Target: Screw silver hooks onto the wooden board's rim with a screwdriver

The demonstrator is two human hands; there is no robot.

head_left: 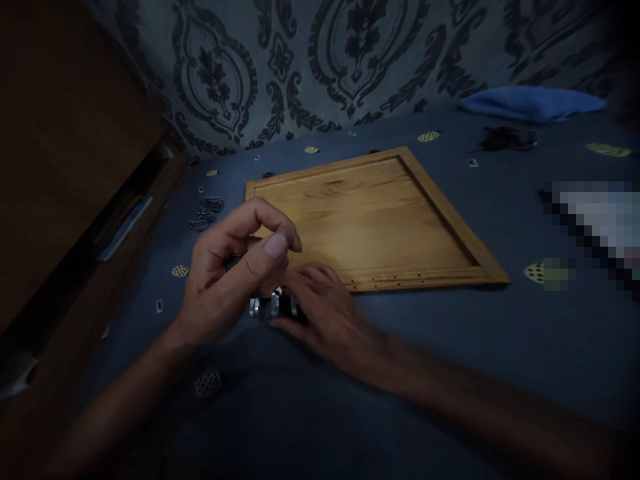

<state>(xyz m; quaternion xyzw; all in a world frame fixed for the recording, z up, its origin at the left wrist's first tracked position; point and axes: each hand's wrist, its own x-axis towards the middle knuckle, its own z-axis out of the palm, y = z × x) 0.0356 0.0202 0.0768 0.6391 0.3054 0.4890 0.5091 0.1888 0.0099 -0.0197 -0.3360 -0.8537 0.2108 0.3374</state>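
Note:
My left hand (233, 270) is raised over the near left corner of a framed wooden board (370, 220), its thumb and forefinger pressed together. Whatever they may hold is too small or hidden to make out. Just beside it, lower down, my right hand (330, 313) curls around a dark object with shiny silver bands (276, 303) at the board's front edge. Its fingers cover much of that object, so its kind does not show. The board lies flat on blue patterned cloth, with several small dark dots along its front strip.
A small heap of thin wire-like pieces (207, 212) lies left of the board. Behind right are a blue cloth (533, 103) and a small dark item (507, 139). A blurred-out flat thing (600, 223) is at the right. Brown wooden furniture (65, 133) borders the left side.

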